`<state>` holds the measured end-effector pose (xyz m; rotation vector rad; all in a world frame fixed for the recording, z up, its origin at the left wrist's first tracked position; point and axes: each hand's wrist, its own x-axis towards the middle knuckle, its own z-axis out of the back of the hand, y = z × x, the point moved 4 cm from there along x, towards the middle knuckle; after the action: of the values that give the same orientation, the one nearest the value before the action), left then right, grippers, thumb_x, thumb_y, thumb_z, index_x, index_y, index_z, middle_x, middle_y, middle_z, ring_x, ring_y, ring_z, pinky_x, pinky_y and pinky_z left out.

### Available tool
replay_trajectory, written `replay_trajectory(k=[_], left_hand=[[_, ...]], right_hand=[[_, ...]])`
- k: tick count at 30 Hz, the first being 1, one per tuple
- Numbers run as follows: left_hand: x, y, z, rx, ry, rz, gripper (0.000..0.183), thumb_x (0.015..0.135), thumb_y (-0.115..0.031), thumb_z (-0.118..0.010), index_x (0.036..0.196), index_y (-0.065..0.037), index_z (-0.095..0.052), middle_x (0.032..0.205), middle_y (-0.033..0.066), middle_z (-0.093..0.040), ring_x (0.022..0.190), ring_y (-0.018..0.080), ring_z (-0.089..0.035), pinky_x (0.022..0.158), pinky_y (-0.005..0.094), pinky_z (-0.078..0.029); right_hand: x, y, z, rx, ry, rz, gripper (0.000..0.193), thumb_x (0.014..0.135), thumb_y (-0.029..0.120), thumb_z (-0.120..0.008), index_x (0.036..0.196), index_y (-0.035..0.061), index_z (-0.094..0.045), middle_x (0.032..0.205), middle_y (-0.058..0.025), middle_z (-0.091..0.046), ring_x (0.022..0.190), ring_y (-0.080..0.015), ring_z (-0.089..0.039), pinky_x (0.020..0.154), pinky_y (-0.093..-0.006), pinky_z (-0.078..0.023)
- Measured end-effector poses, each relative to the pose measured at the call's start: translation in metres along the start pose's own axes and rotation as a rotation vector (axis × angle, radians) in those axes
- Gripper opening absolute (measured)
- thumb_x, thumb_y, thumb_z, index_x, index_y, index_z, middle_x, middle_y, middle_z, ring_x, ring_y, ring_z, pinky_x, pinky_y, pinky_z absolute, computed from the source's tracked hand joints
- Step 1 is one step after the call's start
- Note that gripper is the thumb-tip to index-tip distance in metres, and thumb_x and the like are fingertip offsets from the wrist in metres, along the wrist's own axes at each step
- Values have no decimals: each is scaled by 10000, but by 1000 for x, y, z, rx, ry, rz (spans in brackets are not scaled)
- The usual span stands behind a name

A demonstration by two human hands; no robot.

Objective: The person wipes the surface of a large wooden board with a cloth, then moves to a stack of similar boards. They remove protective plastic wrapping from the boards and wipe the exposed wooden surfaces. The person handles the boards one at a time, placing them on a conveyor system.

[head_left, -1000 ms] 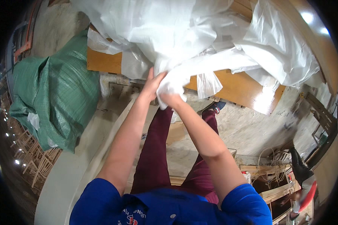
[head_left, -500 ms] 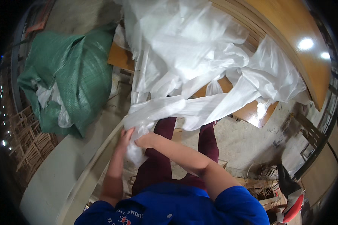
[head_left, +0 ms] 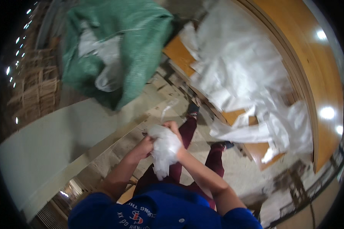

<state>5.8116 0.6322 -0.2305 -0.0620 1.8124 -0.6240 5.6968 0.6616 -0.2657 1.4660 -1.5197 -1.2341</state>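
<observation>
In front of my lap, a crumpled bundle of thin white sheeting (head_left: 164,150) is bunched between my two hands. My left hand (head_left: 145,147) grips its left side with bent fingers. Curled over the top right of it is my right hand (head_left: 174,130); part of that hand is behind the white material. The bundle hangs apart from a large heap of the same white sheeting (head_left: 240,72) at the upper right. To the upper left bulges a green woven sack (head_left: 143,49), with white sheeting (head_left: 110,61) showing in its opening.
Tall orange-brown wooden panels (head_left: 323,91) stand along the right. A pale grey-green board (head_left: 51,133) with a raised edge runs along my left. Brown wooden pieces (head_left: 179,57) lie under the heap. Stacked wooden frames (head_left: 34,84) are at the far left.
My view has turned left, toward the sack. The white strip in my hands, earlier stretching to the heap, is now a compact bundle separate from it. My hands have moved right in the picture.
</observation>
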Motion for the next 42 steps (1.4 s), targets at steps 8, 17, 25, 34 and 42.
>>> replay_trajectory(k=[8,17,25,34,42], left_hand=[[-70,-333,49,543,-1154,-1737,324,745,-33,-543,1068,-17,-527,1091,116,-521,1019,297,-476,890,403,-369],[198,-234,202,1626,-460,-110,365,752,-141,-532,1106,-51,-549,1105,134,-550,986,326,-489,862,405,-381],[138,-261,192,1431,-569,-518,496,862,-384,-522,1237,-60,-487,1208,120,-523,983,305,-513,850,410,-394],[78,-216,96,880,-339,-497,383,905,-286,-450,1189,-30,-474,1012,46,-539,935,171,-486,847,301,-400],[167,-265,158,1386,-525,-250,358,892,-248,-461,1165,-20,-498,1071,59,-554,988,190,-500,873,313,-395]], right_hand=[[17,-12,159,122,-608,-335,242,891,152,-489,1087,27,-558,858,-51,-612,697,-99,-552,620,-219,-433],[83,-36,107,140,-113,-602,292,869,270,-545,1060,49,-553,875,-1,-577,720,-85,-525,622,-222,-421],[165,26,32,209,58,-506,498,856,454,-498,1105,24,-530,913,-37,-568,695,-97,-519,588,-214,-400],[218,98,13,223,22,-24,292,847,239,-598,675,8,-551,559,-45,-489,513,-140,-471,501,-305,-380],[179,122,10,-222,24,265,303,802,256,-634,638,10,-568,737,-126,-565,738,-227,-536,644,-364,-405]])
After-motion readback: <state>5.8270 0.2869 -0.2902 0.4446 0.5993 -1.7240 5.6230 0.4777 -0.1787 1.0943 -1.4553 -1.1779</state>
